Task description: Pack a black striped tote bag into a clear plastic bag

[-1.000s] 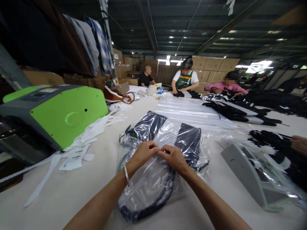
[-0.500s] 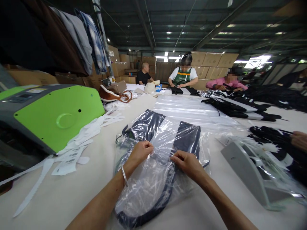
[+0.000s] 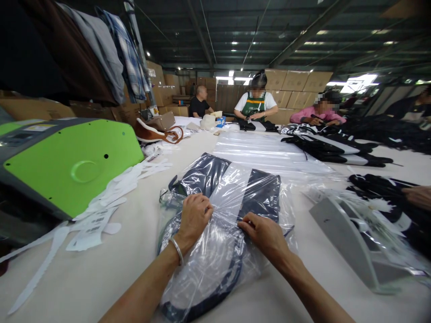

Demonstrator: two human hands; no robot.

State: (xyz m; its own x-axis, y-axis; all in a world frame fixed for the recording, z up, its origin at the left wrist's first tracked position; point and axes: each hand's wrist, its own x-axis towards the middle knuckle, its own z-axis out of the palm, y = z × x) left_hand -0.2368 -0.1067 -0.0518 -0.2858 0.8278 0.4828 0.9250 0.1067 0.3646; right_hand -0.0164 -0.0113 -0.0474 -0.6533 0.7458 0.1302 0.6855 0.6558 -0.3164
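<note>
A clear plastic bag (image 3: 218, 251) lies on the white table (image 3: 101, 278) in front of me, with a dark navy garment (image 3: 262, 195) and a dark strap inside. My left hand (image 3: 193, 217), a bangle on its wrist, presses down on the bag's upper left with bent fingers. My right hand (image 3: 264, 233) pinches the plastic near the bag's middle, just below the garment's right half. The hands are about a hand's width apart.
A green and grey machine (image 3: 84, 166) stands at the left, with white label strips (image 3: 101, 215) scattered beside it. Flat clear bags (image 3: 269, 152) lie beyond. A grey stand in plastic (image 3: 346, 242), black garments (image 3: 336, 152) and a co-worker's hand (image 3: 417, 195) are right. Three people work at the far end.
My hands, pinched together at the bag's middle a second ago, have drawn apart. The left one has settled onto the bag; the right has slid right along the plastic.
</note>
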